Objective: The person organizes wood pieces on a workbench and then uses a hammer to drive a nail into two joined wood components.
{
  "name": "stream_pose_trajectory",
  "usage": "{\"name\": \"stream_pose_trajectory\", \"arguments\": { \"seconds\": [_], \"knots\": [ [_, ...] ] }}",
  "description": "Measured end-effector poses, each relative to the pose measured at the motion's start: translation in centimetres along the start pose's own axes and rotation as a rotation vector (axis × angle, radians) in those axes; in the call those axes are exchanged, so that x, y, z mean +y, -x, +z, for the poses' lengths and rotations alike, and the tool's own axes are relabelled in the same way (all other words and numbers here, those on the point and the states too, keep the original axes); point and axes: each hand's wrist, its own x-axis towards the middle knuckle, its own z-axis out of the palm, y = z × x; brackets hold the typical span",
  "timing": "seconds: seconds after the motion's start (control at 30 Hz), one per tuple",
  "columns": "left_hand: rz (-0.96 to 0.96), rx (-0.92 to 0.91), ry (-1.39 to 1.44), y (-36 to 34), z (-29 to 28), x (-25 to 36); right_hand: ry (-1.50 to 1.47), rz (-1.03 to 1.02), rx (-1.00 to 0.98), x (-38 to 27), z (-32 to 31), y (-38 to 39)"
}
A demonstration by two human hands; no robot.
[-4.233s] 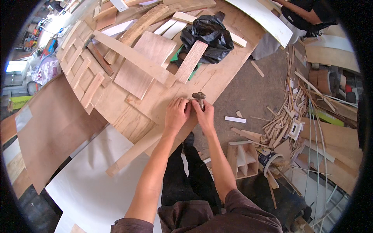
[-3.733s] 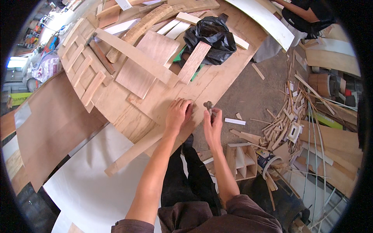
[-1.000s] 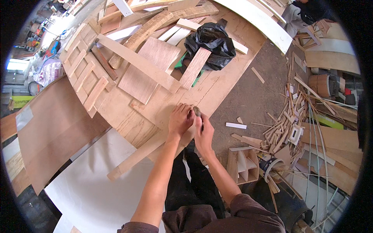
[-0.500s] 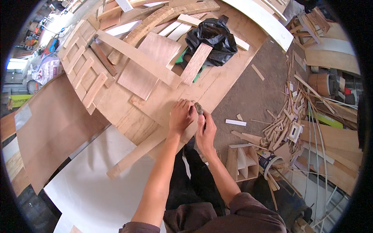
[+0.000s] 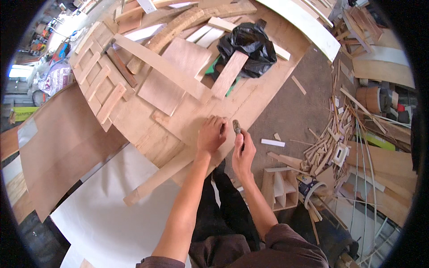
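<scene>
My right hand (image 5: 242, 156) is closed around a short tool with a rounded, mottled grey-brown end (image 5: 237, 126). The rest of the tool is hidden in the fist, so its kind cannot be told. Close by on the left, my left hand (image 5: 212, 136) rests at the near corner of the wooden worktop (image 5: 170, 129) with its fingers curled in. Whatever those fingers hold is hidden. Beneath my left forearm a long wooden strip (image 5: 152, 184) sticks out over the worktop's near edge. The two hands are a little apart.
Farther up the worktop lie a thin plywood panel (image 5: 164, 91), a long thin board (image 5: 165, 69), a ladder-like wooden frame (image 5: 100, 82), a short plank (image 5: 230, 75) and a black plastic bag (image 5: 248, 49). Scrap wood (image 5: 321, 149), a box with dividers (image 5: 279, 190) and a tipped bucket (image 5: 310, 187) are on the right.
My right hand has drawn back to the right and slightly down with the tool, widening the gap to my left hand. My left hand stays nearly in place, and the whole view has shifted slightly.
</scene>
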Motion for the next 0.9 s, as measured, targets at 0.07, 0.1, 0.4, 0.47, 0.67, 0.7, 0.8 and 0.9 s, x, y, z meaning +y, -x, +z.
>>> {"name": "stream_pose_trajectory", "arguments": {
  "seconds": [0.07, 0.1, 0.4, 0.47, 0.67, 0.7, 0.8, 0.9],
  "knots": [
    [-0.008, -0.004, 0.019, -0.2, 0.1, 0.3, -0.004, 0.106, -0.096, -0.2, -0.1, -0.5],
    [0.003, 0.004, 0.026, 0.1, 0.1, 0.6, -0.007, 0.159, -0.143, -0.3, -0.1, -0.6],
    [0.037, 0.022, 0.005, 0.1, -0.1, 0.5, -0.01, 0.139, -0.129, -0.2, -0.1, -0.9],
    [0.061, 0.025, -0.024, 0.2, -0.1, 0.5, -0.027, 0.117, -0.119, -0.2, 0.3, -1.3],
    [-0.008, -0.03, -0.018, -0.2, -0.5, 0.4, -0.004, 0.101, -0.118, -0.7, 0.0, -1.6],
    [-0.011, -0.034, -0.015, -0.2, -0.4, 0.5, 0.01, 0.136, -0.124, -0.4, 0.1, -1.8],
    [-0.017, -0.049, -0.019, 0.5, -0.1, 0.6, -0.092, 0.002, -0.033, 0.6, 0.4, -1.2],
    [0.025, -0.006, -0.036, 0.2, 0.1, 0.3, -0.026, 0.103, -0.123, 0.2, -0.1, -1.3]
  ]
}}
